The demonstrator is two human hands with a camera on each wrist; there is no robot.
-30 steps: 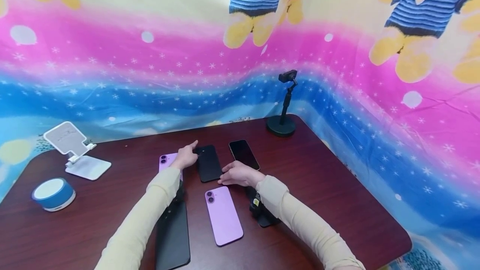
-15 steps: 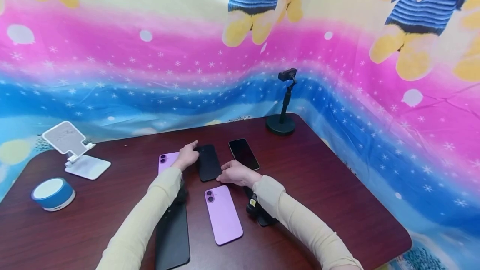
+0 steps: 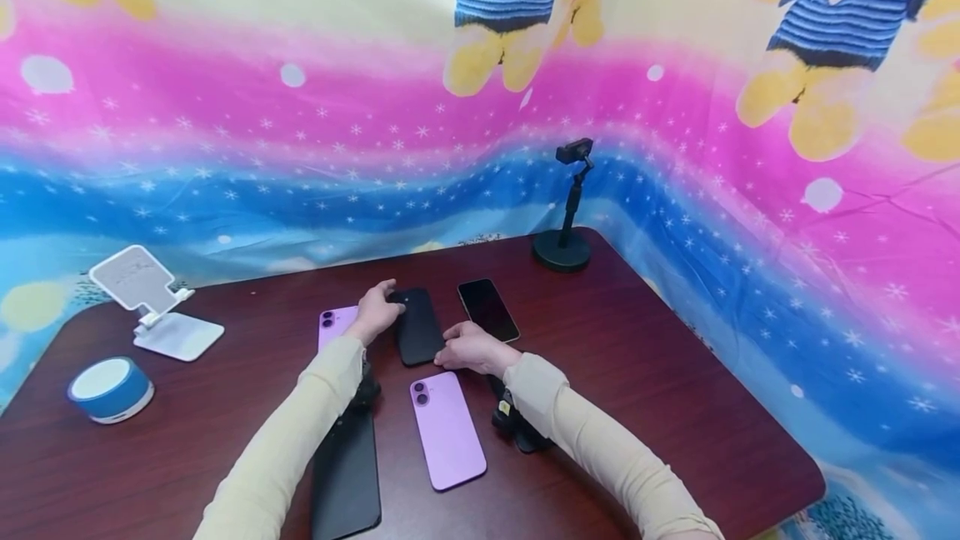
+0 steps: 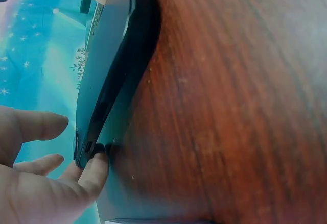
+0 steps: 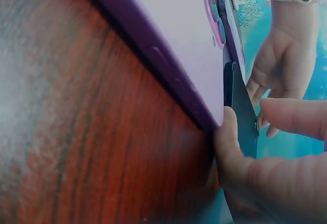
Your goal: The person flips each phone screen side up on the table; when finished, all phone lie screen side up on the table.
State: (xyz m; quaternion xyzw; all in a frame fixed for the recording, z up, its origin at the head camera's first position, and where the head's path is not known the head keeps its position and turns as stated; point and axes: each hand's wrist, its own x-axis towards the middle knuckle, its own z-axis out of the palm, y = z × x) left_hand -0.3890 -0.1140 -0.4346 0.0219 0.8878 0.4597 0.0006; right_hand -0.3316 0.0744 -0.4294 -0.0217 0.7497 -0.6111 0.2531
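Note:
A black phone [image 3: 418, 327] lies back up at the middle of the group, its camera end leaning a little off the table. My left hand [image 3: 377, 311] grips that far left end. In the left wrist view, fingertips [image 4: 95, 174] reach under the phone's end, while another digit stands above it. My right hand [image 3: 474, 348] holds the near right corner, digits on both sides of it. A lilac phone [image 3: 448, 432] lies nearest in front, and the right wrist view shows its side edge beside my right fingertip [image 5: 228, 127].
A second lilac phone [image 3: 335, 321] and a large black device [image 3: 347, 473] lie under the left arm. Right of the hands is a dark-screened phone [image 3: 488, 309]; another black device [image 3: 531, 438] is under the right wrist. A white stand [image 3: 180, 336], blue round object [image 3: 111, 390] and black camera stand [image 3: 562, 250] surround them.
The black phone's far end has tipped up slightly and its side edge shows more. My left thumb has come further over it. The right hand has shifted slightly left; other things stay put.

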